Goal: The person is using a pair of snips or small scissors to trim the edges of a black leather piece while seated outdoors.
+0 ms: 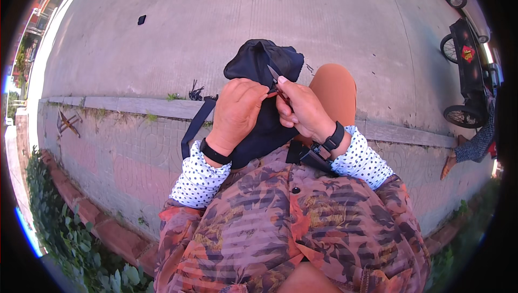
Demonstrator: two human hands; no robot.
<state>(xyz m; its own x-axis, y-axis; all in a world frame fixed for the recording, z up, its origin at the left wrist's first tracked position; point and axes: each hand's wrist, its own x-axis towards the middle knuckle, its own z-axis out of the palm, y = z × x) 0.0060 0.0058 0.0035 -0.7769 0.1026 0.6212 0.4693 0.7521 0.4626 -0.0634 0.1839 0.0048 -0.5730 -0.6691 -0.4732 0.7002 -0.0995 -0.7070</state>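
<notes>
A dark blue cloth item [263, 57], bag-like with a strap [199, 125], lies across my lap and reaches out past my knees. Over its middle, my left hand [239, 110] is closed with bent fingers. What its fingertips pinch is hidden. My right hand [305, 110] grips small red-handled scissors [274, 72], pointed blade up and away from me over the cloth. Both hands are close together, and a bit of red shows between their fingertips.
Past a low kerb [124, 104] lies concrete paving with a small black object [141, 20]. A dark cart [468, 50] stands at right, near another person's foot [448, 164]. A wooden frame piece [68, 124] rests on the left paving. Leafy bushes [75, 244] grow behind a brick edge.
</notes>
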